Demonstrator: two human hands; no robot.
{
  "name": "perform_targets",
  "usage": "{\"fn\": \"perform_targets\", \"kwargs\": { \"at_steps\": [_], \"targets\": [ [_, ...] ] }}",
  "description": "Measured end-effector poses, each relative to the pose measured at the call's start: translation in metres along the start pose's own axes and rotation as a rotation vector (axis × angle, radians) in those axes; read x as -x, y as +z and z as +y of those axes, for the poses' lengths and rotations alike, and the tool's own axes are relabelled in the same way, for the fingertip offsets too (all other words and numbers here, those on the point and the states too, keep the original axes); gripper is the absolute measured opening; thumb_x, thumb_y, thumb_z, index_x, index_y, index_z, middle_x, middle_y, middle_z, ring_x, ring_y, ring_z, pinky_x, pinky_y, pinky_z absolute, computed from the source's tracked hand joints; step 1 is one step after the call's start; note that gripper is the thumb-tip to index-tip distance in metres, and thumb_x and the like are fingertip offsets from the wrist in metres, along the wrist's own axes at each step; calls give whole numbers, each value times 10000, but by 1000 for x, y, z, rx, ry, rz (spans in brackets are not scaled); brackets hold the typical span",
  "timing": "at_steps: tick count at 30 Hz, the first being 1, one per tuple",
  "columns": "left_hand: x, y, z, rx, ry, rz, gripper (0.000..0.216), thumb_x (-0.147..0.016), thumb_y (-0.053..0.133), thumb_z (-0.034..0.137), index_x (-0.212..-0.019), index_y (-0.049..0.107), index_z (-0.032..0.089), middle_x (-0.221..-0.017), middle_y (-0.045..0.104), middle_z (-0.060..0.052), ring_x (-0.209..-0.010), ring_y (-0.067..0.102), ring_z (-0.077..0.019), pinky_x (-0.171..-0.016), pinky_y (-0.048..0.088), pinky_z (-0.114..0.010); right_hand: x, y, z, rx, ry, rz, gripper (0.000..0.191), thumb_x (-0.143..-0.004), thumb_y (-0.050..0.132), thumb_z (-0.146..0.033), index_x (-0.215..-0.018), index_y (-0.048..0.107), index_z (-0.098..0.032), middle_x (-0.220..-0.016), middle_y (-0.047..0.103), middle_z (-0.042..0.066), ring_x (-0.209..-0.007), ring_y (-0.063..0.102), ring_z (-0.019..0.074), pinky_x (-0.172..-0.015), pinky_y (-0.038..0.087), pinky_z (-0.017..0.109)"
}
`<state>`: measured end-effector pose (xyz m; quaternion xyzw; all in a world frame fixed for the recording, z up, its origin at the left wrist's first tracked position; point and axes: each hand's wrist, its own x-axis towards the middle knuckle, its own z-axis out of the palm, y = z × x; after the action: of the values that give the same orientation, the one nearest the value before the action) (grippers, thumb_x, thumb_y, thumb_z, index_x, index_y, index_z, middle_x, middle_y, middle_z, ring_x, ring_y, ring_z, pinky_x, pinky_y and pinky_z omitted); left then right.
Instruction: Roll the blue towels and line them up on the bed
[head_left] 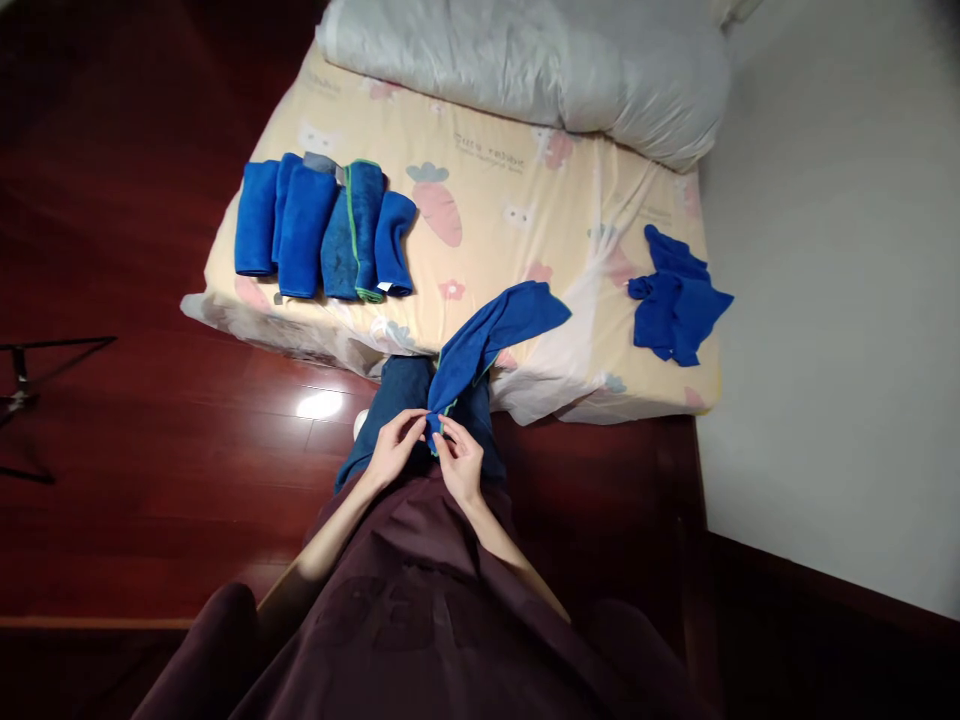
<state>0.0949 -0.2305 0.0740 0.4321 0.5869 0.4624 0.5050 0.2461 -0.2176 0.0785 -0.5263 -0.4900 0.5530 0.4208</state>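
A blue towel (484, 335) with green edging stretches from the bed's near edge down to my lap. My left hand (397, 445) pinches its near end from one side, fingers closed. Opposite it, my right hand (460, 458) grips the same end between thumb and fingers. The towel's far end lies loose on the bed. To the left, several folded or rolled blue towels (307, 232) lie side by side in a row. A crumpled heap of blue cloth (679, 300) rests near the bed's right edge.
The bed (495, 215) has a pale yellow sheet with carrot and rabbit prints. A rolled grey-white quilt (525, 75) lies across its far side. A white wall (832, 300) stands on the right. Thin black legs of a stand (22, 380) show on the dark red floor (150, 420).
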Motion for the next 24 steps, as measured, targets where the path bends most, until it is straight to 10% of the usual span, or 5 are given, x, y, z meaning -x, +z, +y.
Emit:
{"fn": "perform_targets", "kwargs": {
  "at_steps": [5, 18, 24],
  "targets": [
    [14, -8, 18, -188, 121, 1, 663, -886, 785, 449, -1470, 586, 206, -1439, 662, -126, -1269, 674, -274, -1068, 579, -416, -2, -6, -2, 16, -74, -199, 405, -1004, 641, -456, -1315, 773, -233, -1315, 771, 104, -1031, 812, 248, -962, 675, 391],
    [21, -30, 15, -630, 657, 27, 491, -1031, 496, 80, -1462, 633, 272, -1095, 735, -82, -966, 681, -189, -847, 551, -330, -10, -6, -31, 506, -601, 72, 139, -976, 761, -337, -901, 816, -234, -888, 702, 82, -872, 639, 220, -777, 579, 370],
    [29, -43, 56, -613, 857, 202, 447, -998, 563, 47, -1366, 704, 260, -1035, 761, -86, -918, 699, -181, -823, 548, -331, -13, -5, -38, 540, -765, -207, 100, -1003, 652, -176, -941, 714, -223, -951, 751, 56, -1016, 705, 221, -925, 539, 398]
  ]
}}
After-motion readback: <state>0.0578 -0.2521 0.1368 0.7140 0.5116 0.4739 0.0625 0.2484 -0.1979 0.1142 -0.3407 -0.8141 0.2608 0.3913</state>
